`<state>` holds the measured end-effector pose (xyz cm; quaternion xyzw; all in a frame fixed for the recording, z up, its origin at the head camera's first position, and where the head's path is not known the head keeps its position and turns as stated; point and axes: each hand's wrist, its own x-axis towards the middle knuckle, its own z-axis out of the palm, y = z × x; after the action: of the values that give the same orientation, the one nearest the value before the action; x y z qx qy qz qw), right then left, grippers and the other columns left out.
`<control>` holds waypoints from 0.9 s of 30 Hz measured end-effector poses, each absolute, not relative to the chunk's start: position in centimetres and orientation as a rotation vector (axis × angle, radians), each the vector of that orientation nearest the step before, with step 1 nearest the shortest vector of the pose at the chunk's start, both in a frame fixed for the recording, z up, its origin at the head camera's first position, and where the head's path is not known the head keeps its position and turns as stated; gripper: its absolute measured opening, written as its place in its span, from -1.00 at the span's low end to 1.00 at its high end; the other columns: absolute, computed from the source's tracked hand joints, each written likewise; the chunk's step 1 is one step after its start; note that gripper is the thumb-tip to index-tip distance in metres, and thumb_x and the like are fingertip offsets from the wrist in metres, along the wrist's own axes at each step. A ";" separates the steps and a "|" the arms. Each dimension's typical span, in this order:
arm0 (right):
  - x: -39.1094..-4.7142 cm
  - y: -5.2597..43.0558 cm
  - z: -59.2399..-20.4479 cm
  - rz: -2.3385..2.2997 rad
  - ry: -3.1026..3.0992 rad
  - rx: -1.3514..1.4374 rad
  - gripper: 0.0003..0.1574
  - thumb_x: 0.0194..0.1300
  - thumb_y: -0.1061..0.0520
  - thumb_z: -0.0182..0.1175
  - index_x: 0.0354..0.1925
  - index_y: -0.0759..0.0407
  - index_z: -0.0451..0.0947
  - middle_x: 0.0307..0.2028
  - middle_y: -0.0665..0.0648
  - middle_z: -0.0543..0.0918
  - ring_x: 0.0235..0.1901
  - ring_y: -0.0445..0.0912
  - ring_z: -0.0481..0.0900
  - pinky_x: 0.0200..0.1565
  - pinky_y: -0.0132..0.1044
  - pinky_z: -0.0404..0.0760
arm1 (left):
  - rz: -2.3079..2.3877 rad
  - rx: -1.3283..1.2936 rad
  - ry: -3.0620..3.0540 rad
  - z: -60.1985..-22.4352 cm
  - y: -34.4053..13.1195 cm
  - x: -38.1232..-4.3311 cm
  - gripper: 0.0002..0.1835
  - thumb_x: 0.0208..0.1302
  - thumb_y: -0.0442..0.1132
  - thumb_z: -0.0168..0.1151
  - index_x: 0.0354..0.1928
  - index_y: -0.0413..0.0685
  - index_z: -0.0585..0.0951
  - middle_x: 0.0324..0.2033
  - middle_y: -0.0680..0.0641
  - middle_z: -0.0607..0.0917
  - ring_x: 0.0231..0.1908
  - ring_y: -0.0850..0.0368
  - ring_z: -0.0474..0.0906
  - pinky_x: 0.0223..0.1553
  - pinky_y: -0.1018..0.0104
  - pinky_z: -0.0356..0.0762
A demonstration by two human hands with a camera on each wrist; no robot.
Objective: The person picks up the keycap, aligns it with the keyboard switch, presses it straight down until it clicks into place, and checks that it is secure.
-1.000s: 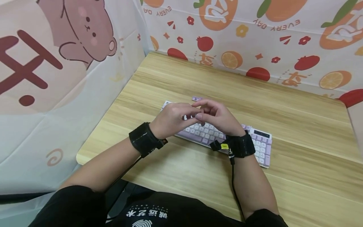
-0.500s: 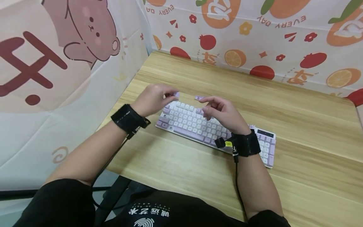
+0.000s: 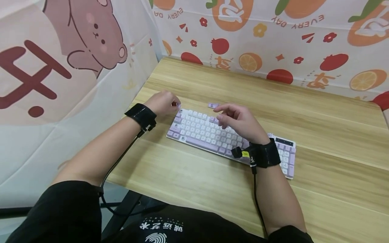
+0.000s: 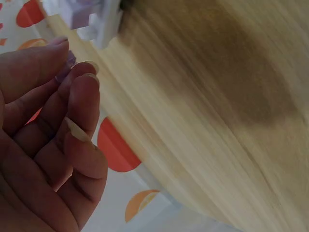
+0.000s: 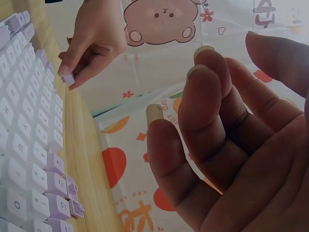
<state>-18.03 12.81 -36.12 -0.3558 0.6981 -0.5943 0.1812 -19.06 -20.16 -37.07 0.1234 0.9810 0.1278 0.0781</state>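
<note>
My left hand (image 3: 162, 103) pinches a small purple keycap (image 5: 69, 79) between thumb and fingertips, just off the far left corner of the keyboard (image 3: 200, 130). In the left wrist view the keycap (image 4: 65, 67) is mostly covered by the fingers, and a corner of the keyboard (image 4: 108, 24) shows above them. The keyboard has white and purple keys and lies flat on the wooden table. Over its middle hovers my right hand (image 3: 238, 121), fingers loosely bent and holding nothing. Behind the keyboard lie loose purple keycaps (image 3: 212, 105), close to the right fingertips.
A small dark panel (image 3: 284, 141) sits at the keyboard's far right. Printed cloth (image 3: 237, 37) hangs along the table's back, with more cloth (image 3: 91, 77) on the left. Cables (image 3: 118, 163) run from both wrist straps. The wooden table (image 3: 334, 141) stretches out to the right.
My left hand has moved left from beside the right hand to the keyboard's far left corner, carrying the purple keycap. The right hand has stayed nearly still over the keys.
</note>
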 end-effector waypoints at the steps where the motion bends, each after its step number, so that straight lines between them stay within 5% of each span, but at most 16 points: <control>1: -18.0 12.8 -36.2 -1.674 1.976 -1.005 -0.69 0.40 0.09 0.21 0.07 0.11 0.58 -0.33 0.21 0.62 -0.36 0.08 0.59 -0.21 -0.18 0.66 | 0.378 0.362 2.925 -37.3 -20.1 -19.2 -0.80 0.26 -0.29 0.31 -0.11 -0.18 0.74 -0.28 -0.12 0.75 -0.25 0.05 0.62 -0.11 0.10 0.57; 27: -18.0 12.7 -36.3 -1.628 2.008 -1.005 -0.69 0.40 0.03 0.21 0.05 0.07 0.59 -0.33 0.17 0.64 -0.36 0.05 0.58 -0.19 0.09 0.62 | 0.437 0.414 2.803 -37.6 -20.0 -19.8 -0.81 0.33 -0.34 0.25 -0.08 -0.18 0.73 -0.13 -0.14 0.75 -0.14 0.05 0.63 -0.01 0.12 0.57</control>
<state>-17.99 12.74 -36.29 -0.3564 0.7117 -0.5770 0.1830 -19.83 -19.96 -37.64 0.1432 0.9685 0.1509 0.1370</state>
